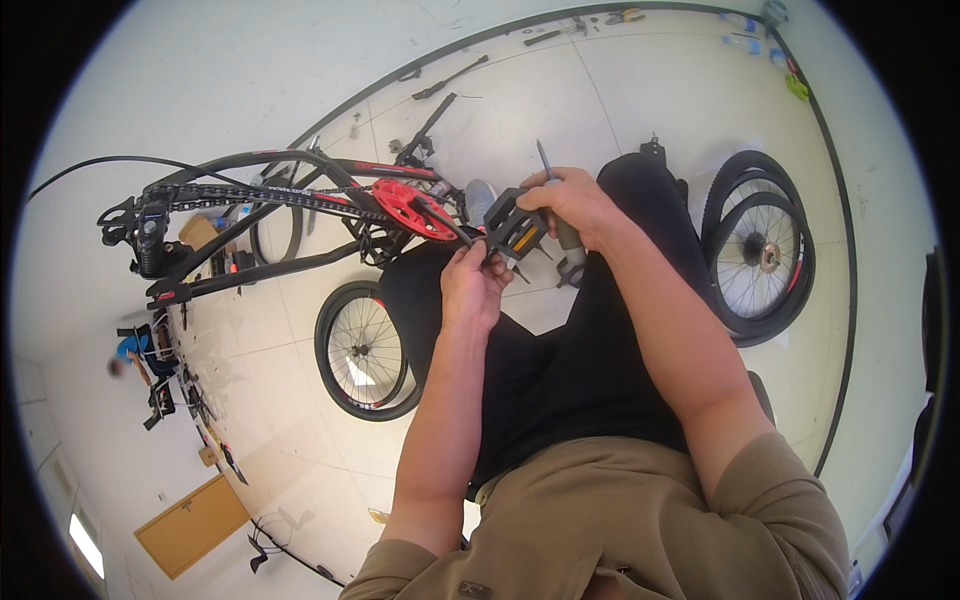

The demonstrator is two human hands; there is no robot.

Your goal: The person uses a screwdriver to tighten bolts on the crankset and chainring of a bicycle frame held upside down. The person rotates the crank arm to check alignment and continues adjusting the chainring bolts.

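Note:
My left hand (472, 290) pinches the end of the crank arm (447, 225), beside the black pedal (522, 235) with its orange reflector. My right hand (575, 205) grips the pedal from above and also holds a grey-handled tool (566, 238), whose metal shaft points up past my fingers. The crank joins a red chainring (400, 200) with a black chain on the black-and-red bike frame (220, 280), at my left over my thigh. Part of the pedal's joint with the crank is hidden by my left fingers.
A wheel (355, 350) lies left of my legs, stacked wheels (760, 260) at right. Loose parts (450, 75) and pliers (625, 16) line the floor's far edge. Another person (135, 350) is at the left among bike parts; a brown board (190, 525) is at lower left.

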